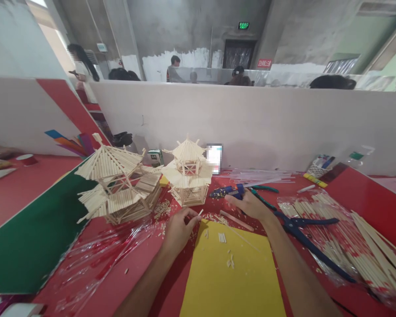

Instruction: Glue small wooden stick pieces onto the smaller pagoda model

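Observation:
My left hand (179, 227) pinches a short wooden stick piece (199, 213) just above the top left corner of a yellow sheet (232, 273). My right hand (247, 203) reaches forward and closes around the blue glue gun (227, 191) lying on the red table (366, 198). Several small cut stick bits (222, 237) lie on the yellow sheet. Two stick-built pagoda models stand behind my hands: a small one (188, 174) at centre and a larger one (119, 182) to its left.
Blue-handled cutters (303, 231) lie to the right, beside packs of wooden chopsticks (350, 237). Crumpled clear wrappers (99, 255) and a green board (36, 237) sit on the left. A white partition (251, 119) runs across the back; other people sit beyond it.

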A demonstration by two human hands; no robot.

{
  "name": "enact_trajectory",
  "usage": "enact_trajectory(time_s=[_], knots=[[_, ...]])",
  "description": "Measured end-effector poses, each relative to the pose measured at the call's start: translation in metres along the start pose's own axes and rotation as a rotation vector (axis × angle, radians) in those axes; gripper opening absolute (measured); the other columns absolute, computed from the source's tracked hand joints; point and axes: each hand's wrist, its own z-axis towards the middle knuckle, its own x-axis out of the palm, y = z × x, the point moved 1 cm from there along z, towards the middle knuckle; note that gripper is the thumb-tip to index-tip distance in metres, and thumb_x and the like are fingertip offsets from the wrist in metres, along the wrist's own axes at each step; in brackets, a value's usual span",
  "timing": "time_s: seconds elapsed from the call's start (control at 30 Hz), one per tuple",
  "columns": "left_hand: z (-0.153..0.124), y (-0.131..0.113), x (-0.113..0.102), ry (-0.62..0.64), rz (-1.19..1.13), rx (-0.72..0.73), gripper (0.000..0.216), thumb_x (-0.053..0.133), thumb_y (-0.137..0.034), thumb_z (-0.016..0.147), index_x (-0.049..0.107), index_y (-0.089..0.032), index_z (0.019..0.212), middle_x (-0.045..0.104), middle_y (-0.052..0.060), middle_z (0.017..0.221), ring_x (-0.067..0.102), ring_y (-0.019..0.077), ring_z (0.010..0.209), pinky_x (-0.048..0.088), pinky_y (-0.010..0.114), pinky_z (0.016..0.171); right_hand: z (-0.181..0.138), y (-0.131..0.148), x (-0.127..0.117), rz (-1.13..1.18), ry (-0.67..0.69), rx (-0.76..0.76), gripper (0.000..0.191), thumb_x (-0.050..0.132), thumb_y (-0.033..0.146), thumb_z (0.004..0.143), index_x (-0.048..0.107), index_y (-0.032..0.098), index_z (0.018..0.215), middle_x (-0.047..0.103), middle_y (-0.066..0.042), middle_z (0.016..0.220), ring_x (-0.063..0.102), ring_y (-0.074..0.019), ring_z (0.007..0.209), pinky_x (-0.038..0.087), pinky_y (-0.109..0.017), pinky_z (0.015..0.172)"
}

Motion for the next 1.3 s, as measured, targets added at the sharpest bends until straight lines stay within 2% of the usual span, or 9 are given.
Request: enact_trajectory(time_s=[0.2, 0.37, 0.47, 0.53, 0.7, 0.8, 0.93, 1.07, 1.3], knots=[[0.0, -0.004, -0.004, -0.021, 0.021, 0.031, 0.026, 0.059, -0.044, 0.087, 0.067, -0.022, 0.076, 0.07, 0.001, 0.079, 0.061, 0.0163, 0.068, 0.043, 0.026, 0.066, -0.008, -0.005, -0.012, 0.086, 0.157, 0.038, 0.041, 0.063, 0.057, 0.083, 0.062, 0.019, 0.069, 0.063, -0.001, 0.066, 0.057, -0.0162, 0.063, 0.046, -0.028, 0.063], [0.0, -0.004, -0.007, -0.016, 0.079, 0.092, 0.027, 0.054, -0.043, 0.09, 0.071, -0.023, 0.083, 0.073, 0.002, 0.088, 0.064, 0.0178, 0.078, 0.044, 0.027, 0.07, -0.005, -0.02, -0.012, 0.246, -0.001, 0.134, 0.047, 0.059, 0.065, 0.083, 0.062, 0.018, 0.078, 0.057, 0.001, 0.063, 0.048, -0.012, 0.051, 0.043, -0.026, 0.05], [0.001, -0.003, -0.008, -0.022, 0.092, 0.108, 0.028, 0.051, -0.042, 0.093, 0.07, -0.023, 0.088, 0.073, 0.003, 0.093, 0.065, 0.0181, 0.084, 0.045, 0.027, 0.074, -0.008, -0.022, -0.014, 0.199, 0.168, 0.181, 0.047, 0.062, 0.063, 0.082, 0.065, 0.017, 0.08, 0.062, -0.002, 0.07, 0.049, -0.0121, 0.053, 0.043, -0.025, 0.048], [0.001, -0.003, -0.008, -0.028, 0.1, 0.111, 0.028, 0.049, -0.041, 0.094, 0.069, -0.023, 0.09, 0.073, 0.003, 0.095, 0.065, 0.0184, 0.086, 0.046, 0.027, 0.075, -0.012, -0.023, -0.016, 0.233, 0.253, 0.189, 0.046, 0.062, 0.061, 0.082, 0.066, 0.016, 0.081, 0.064, -0.004, 0.074, 0.053, -0.0131, 0.057, 0.046, -0.026, 0.052], [0.0, -0.004, -0.011, -0.033, 0.149, 0.088, 0.026, 0.048, -0.041, 0.095, 0.066, -0.022, 0.091, 0.071, 0.003, 0.093, 0.065, 0.0181, 0.08, 0.046, 0.028, 0.074, -0.019, -0.033, -0.024, 0.353, 0.095, 0.128, 0.043, 0.076, 0.046, 0.071, 0.063, 0.016, 0.099, 0.068, -0.006, 0.095, 0.062, -0.0187, 0.081, 0.05, -0.031, 0.074], [-0.002, -0.004, -0.016, -0.044, 0.199, 0.093, 0.026, 0.047, -0.043, 0.095, 0.063, -0.023, 0.09, 0.07, 0.003, 0.091, 0.063, 0.0179, 0.079, 0.046, 0.028, 0.073, -0.019, -0.041, -0.028, 0.291, 0.051, 0.17, 0.043, 0.074, 0.042, 0.07, 0.062, 0.016, 0.101, 0.069, -0.008, 0.099, 0.063, -0.0232, 0.091, 0.05, -0.033, 0.078], [-0.005, -0.003, -0.021, -0.083, 0.293, 0.137, 0.024, 0.048, -0.041, 0.094, 0.062, -0.023, 0.087, 0.068, 0.003, 0.088, 0.062, 0.0176, 0.078, 0.044, 0.028, 0.072, -0.013, -0.047, -0.03, 0.112, -0.033, 0.286, 0.036, 0.066, 0.037, 0.075, 0.06, 0.018, 0.105, 0.069, -0.005, 0.092, 0.063, -0.0216, 0.079, 0.049, -0.031, 0.068], [-0.005, 0.004, -0.025, -0.135, 0.4, 0.149, 0.025, 0.047, -0.039, 0.095, 0.059, -0.022, 0.081, 0.066, 0.002, 0.081, 0.06, 0.0169, 0.075, 0.042, 0.028, 0.071, 0.0, -0.056, -0.027, -0.047, -0.003, 0.255, 0.025, 0.061, 0.036, 0.08, 0.062, 0.019, 0.098, 0.069, -0.004, 0.086, 0.063, -0.0206, 0.073, 0.047, -0.029, 0.064], [0.0, 0.016, -0.031, -0.183, 0.483, 0.142, 0.023, 0.049, -0.036, 0.093, 0.062, -0.022, 0.081, 0.068, 0.002, 0.08, 0.062, 0.0168, 0.075, 0.043, 0.027, 0.072, 0.012, -0.073, -0.022, -0.441, 0.056, 0.287, 0.024, 0.055, 0.042, 0.087, 0.066, 0.021, 0.089, 0.073, -0.009, 0.094, 0.068, -0.0273, 0.092, 0.046, -0.03, 0.074]])
